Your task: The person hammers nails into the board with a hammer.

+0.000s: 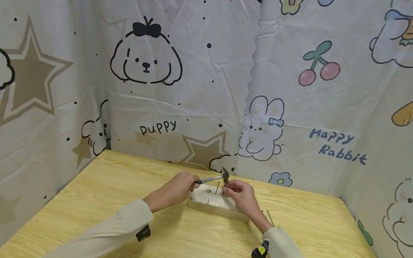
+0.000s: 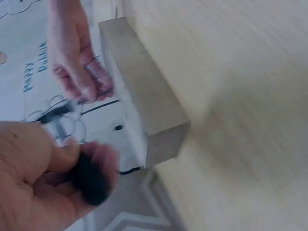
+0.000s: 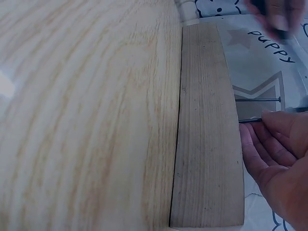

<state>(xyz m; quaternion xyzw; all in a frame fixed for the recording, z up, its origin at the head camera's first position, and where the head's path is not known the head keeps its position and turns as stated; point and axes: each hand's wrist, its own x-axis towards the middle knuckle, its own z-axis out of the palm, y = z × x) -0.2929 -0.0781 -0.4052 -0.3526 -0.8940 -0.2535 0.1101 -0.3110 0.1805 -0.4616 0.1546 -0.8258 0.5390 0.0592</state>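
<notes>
My left hand (image 1: 174, 189) grips a small claw hammer (image 1: 211, 179) by its black handle (image 2: 90, 180). The hammer's head sits close beside my right hand's fingertips in the head view. My right hand (image 1: 242, 196) pinches a nail (image 3: 251, 120) between thumb and finger, with the nail's lower end at the top of a wooden block (image 1: 218, 210). Just left of it, a second nail (image 1: 217, 188) stands upright from the block by itself. The block lies on the table, and a dark spot (image 1: 208, 191) marks its top toward the left.
Loose nails (image 1: 270, 218) show beside my right forearm. The block rests on a light wood-grain table (image 1: 190, 241), with printed cloth (image 1: 195, 83) hanging behind and at both sides. A black wrist camera (image 1: 260, 252) hangs below my right sleeve.
</notes>
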